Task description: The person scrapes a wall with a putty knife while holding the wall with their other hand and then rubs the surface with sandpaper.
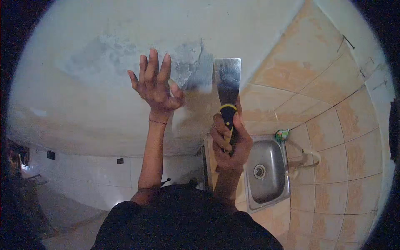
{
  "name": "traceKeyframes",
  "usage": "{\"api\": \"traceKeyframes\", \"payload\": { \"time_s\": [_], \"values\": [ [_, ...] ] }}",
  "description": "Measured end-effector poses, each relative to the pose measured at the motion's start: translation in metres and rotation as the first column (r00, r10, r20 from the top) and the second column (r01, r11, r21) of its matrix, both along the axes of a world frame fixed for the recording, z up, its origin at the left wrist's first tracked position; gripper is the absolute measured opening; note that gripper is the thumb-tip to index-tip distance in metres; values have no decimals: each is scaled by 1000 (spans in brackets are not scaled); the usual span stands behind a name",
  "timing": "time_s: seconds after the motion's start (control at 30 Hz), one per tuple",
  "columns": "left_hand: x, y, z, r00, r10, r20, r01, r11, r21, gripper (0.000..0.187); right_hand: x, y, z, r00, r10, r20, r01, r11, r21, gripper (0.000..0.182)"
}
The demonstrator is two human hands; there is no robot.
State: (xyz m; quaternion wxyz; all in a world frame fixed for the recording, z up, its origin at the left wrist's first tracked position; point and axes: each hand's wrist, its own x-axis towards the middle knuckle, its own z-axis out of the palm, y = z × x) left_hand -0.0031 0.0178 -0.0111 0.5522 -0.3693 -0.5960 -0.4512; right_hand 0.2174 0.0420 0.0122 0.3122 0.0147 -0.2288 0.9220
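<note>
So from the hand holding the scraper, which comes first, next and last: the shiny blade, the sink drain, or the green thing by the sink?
Measured from the right hand in the head view:
1. The scraper blade, just above the fist, on the handle the hand grips.
2. The sink drain, a bit lower, to its right, in the steel sink.
3. The green thing, farther right, at the sink's upper edge by the tiles.

Tiled counter (329, 208) (beige) carries a steel sink (266, 171).

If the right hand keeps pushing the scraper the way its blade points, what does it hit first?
Probably the grey scraped patch on the wall: the right hand aims the scraper at its edge, though depth is unclear.
</note>
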Motion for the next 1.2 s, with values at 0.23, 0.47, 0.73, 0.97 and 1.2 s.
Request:
{"api": "traceKeyframes", "payload": {
  "time_s": [0.23,0.47,0.73,0.97,1.2],
  "values": [
    [3,-3,-5,1000,9,20,-9,1000,-17,53,0,1,-6,1000,16,-22,-17,999,-29,64],
    [-1,1,-4,1000,-9,3,9,1000,-1,53,0,-5,6,999,-38,13,38,999,21,65],
    [0,0,-4,1000,-30,-9,30,1000,-9,52,2,-7,7,995,35,-95,-36,999,-12,50],
    [-3,0,-4,1000,5,-8,-5,1000,-17,50,6,-15,14,995,-61,79,60,998,17,64],
    [-2,3,-2,1000,9,-13,-9,1000,0,49,-4,-15,6,999,-31,-13,31,999,7,62]
  ]
}}
